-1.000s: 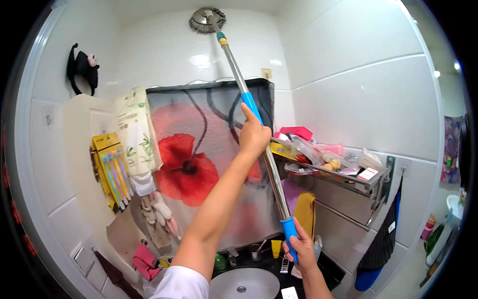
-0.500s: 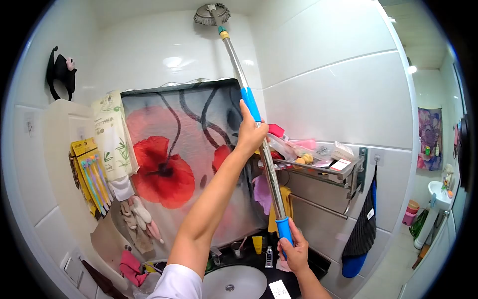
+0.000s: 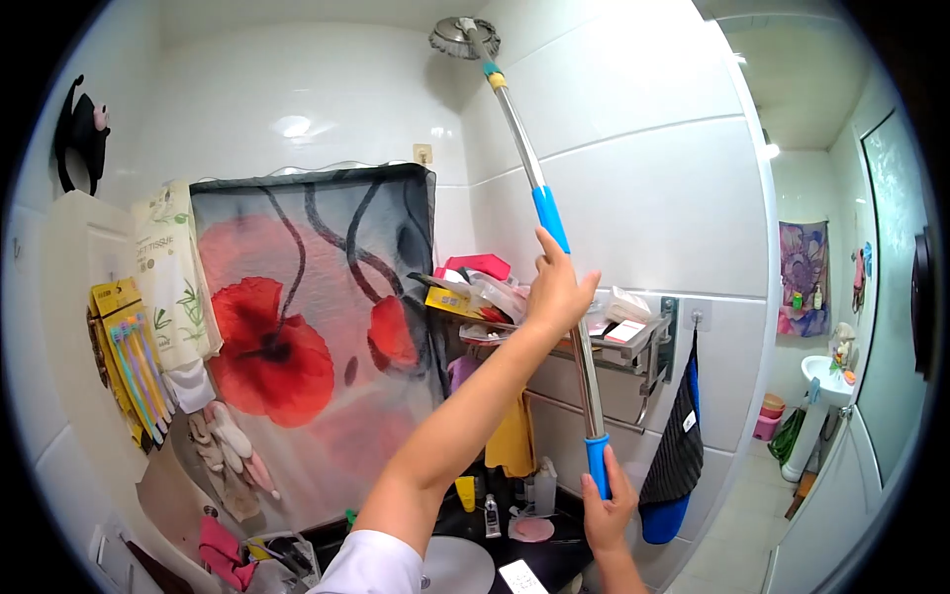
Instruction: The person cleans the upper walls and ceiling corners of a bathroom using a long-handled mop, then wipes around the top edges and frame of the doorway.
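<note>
A mop with a metal pole (image 3: pixel 520 124) slants up across the view. Its round, fringed mop head (image 3: pixel 465 38) is up high on the white tiles near the wall corner. My left hand (image 3: pixel 559 289) is around the pole just below the upper blue sleeve, thumb and index finger partly lifted in a loose grip. Lower down, my right hand (image 3: pixel 609 500) is closed on the blue end grip (image 3: pixel 597 463). Behind my left hand stands a metal wall rack (image 3: pixel 648 346) loaded with packets and small items.
A poppy-print cloth (image 3: pixel 272 346) hangs on the back wall. Below are a sink (image 3: pixel 460 569), a tube (image 3: pixel 492 515) and bottles on a black counter. Toothbrushes (image 3: pixel 139 371) hang at left, a dark mitt (image 3: pixel 673 455) at right. Through an opening, another basin (image 3: pixel 826 376) shows.
The mop head has moved right along the upper wall into the corner, both hands going with it. My left hand's grip has loosened. The view has turned to the right.
</note>
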Available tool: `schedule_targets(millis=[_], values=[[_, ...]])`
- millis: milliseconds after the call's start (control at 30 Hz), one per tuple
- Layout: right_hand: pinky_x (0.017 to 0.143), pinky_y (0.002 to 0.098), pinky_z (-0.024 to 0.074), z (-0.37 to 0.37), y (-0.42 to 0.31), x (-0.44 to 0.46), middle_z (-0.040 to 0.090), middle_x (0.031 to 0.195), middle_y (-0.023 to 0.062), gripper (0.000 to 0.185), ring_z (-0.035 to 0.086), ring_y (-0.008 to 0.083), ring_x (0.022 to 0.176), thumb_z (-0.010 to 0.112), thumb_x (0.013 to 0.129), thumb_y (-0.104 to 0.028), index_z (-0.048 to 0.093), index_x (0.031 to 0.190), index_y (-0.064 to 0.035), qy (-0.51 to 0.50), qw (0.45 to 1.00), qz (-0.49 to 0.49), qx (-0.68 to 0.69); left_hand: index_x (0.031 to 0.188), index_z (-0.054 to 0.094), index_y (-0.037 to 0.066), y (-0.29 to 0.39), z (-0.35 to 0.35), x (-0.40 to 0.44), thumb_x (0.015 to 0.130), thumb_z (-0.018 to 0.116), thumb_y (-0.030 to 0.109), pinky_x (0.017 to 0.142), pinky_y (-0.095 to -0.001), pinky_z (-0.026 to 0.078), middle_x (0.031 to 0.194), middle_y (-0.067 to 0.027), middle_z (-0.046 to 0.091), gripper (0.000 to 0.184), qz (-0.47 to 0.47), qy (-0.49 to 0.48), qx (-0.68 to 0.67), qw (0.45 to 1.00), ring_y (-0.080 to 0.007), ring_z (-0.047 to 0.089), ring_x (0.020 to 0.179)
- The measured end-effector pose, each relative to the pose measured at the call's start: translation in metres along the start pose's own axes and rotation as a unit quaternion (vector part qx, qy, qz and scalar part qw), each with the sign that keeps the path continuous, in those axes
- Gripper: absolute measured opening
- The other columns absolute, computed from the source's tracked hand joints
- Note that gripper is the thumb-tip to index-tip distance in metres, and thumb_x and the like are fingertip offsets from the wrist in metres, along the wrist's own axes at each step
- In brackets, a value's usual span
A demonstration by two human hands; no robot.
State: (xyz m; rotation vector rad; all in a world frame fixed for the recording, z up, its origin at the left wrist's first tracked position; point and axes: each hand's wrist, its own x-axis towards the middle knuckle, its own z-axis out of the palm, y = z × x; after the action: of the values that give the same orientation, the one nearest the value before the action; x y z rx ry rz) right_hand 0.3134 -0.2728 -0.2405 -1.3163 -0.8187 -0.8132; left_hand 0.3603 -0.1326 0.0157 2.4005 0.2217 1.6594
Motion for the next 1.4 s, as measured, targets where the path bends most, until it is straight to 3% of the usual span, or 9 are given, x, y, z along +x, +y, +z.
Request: schedule_targets(millis=[67, 200, 300, 433, 500, 600, 733, 1100, 1400], values=[[0.063, 0.0286, 0.0444, -0.009, 0.002, -0.005, 0.058, 0.077, 0.012, 0.045, 0.055, 0.0204, 0.066, 0.067, 0.075, -0.005, 0.056, 0.118, 0.0022, -0.011, 0.999, 0.011, -0.03, 0.138, -0.009, -0.009, 0.006, 0.004, -0.006, 0.077, 0.068, 0.026, 0.086, -0.0414, 0.045, 0.105, -0.0286, 0.05, 0.105, -0.057, -0.07, -0.094, 0.991, -0.0349, 0.056, 0.097], [0.063, 0.0251, 0.0428, -0.017, -0.005, -0.002, 0.054, 0.074, 0.0075, 0.049, 0.051, 0.0161, 0.065, 0.068, 0.073, -0.003, 0.055, 0.119, 0.0019, -0.007, 0.998, 0.045, -0.054, 0.138, -0.015, -0.002, -0.005, 0.015, -0.004, 0.08, 0.059, 0.007, 0.055, -0.0365, 0.051, 0.1, -0.0218, 0.051, 0.095, -0.09, -0.098, -0.297, 0.945, -0.0297, 0.062, 0.072], [0.061, 0.0241, 0.0418, -0.016, -0.006, 0.002, 0.055, 0.078, 0.007, 0.05, 0.051, 0.0153, 0.066, 0.068, 0.072, -0.001, 0.054, 0.12, 0.0017, 0.002, 0.999, 0.037, -0.025, 0.138, -0.017, 0.01, -0.015, 0.018, 0.001, 0.078, 0.051, -0.003, 0.046, -0.0271, 0.047, 0.09, -0.0117, 0.047, 0.092, -0.108, -0.111, -0.4, 0.903, -0.0157, 0.055, 0.056], [0.056, 0.0225, 0.0425, -0.018, 0.02, -0.003, 0.056, 0.081, 0.0087, 0.05, 0.052, 0.0138, 0.062, 0.066, 0.076, -0.006, 0.051, 0.123, -0.0004, -0.044, 0.995, 0.075, 0.04, 0.138, -0.018, 0.014, -0.022, 0.015, 0.001, 0.077, 0.05, -0.005, 0.047, -0.0284, 0.048, 0.087, -0.0086, 0.044, 0.093, -0.115, -0.145, -0.452, 0.872, -0.0155, 0.055, 0.058], [0.048, 0.0216, 0.0408, -0.032, 0.009, 0.004, 0.056, 0.08, 0.0085, 0.048, 0.049, 0.0114, 0.052, 0.062, 0.084, -0.015, 0.046, 0.127, -0.0035, -0.134, 0.827, 0.376, 0.395, 0.138, -0.019, 0.016, -0.022, 0.013, -0.001, 0.077, 0.05, -0.005, 0.049, -0.0288, 0.049, 0.088, -0.0084, 0.043, 0.094, -0.104, -0.158, -0.467, 0.864, -0.0151, 0.055, 0.058], [0.042, 0.0175, 0.0334, -0.047, 0.017, 0.01, 0.054, 0.075, 0.0094, 0.049, 0.041, 0.006, 0.047, 0.058, 0.088, -0.017, 0.04, 0.131, -0.0042, -0.183, 0.696, 0.408, 0.562, 0.137, -0.012, 0.015, -0.015, 0.018, 0.001, 0.077, 0.049, -0.004, 0.05, -0.0298, 0.049, 0.087, -0.0089, 0.043, 0.087, -0.097, -0.151, -0.467, 0.866, -0.0157, 0.055, 0.058], [0.04, 0.0153, 0.0277, -0.046, 0.015, 0.024, 0.052, 0.073, 0.009, 0.049, 0.037, 0.0045, 0.047, 0.059, 0.088, -0.016, 0.04, 0.132, -0.0033, -0.124, 0.785, 0.373, 0.479, 0.131, -0.003, 0.012, -0.011, 0.029, 0.021, 0.077, 0.049, -0.004, 0.05, -0.0307, 0.05, 0.085, -0.0099, 0.044, 0.077, -0.072, -0.147, -0.467, 0.869, -0.0169, 0.056, 0.058], [0.04, 0.0154, 0.0273, 0.002, 0.0, 0.07, 0.053, 0.072, 0.0082, 0.051, 0.037, 0.0045, 0.047, 0.058, 0.089, -0.015, 0.039, 0.134, -0.0028, -0.09, 0.828, 0.329, 0.446, 0.11, 0.013, 0.007, -0.023, 0.002, 0.088, 0.075, 0.053, -0.002, 0.042, -0.0294, 0.047, 0.079, -0.0108, 0.047, 0.054, -0.098, -0.142, -0.426, 0.888, -0.0181, 0.06, 0.056], [0.04, 0.0169, 0.025, -0.046, 0.032, -0.003, 0.052, 0.069, 0.0059, 0.05, 0.036, 0.0047, 0.044, 0.059, 0.087, -0.019, 0.041, 0.129, 0.0006, -0.088, 0.855, 0.368, 0.355, 0.127, 0.003, 0.01, -0.021, 0.041, -0.004, 0.074, 0.05, -0.005, 0.046, -0.0316, 0.051, 0.08, -0.0087, 0.047, 0.072, -0.073, -0.154, -0.53, 0.831, -0.0174, 0.058, 0.053]])
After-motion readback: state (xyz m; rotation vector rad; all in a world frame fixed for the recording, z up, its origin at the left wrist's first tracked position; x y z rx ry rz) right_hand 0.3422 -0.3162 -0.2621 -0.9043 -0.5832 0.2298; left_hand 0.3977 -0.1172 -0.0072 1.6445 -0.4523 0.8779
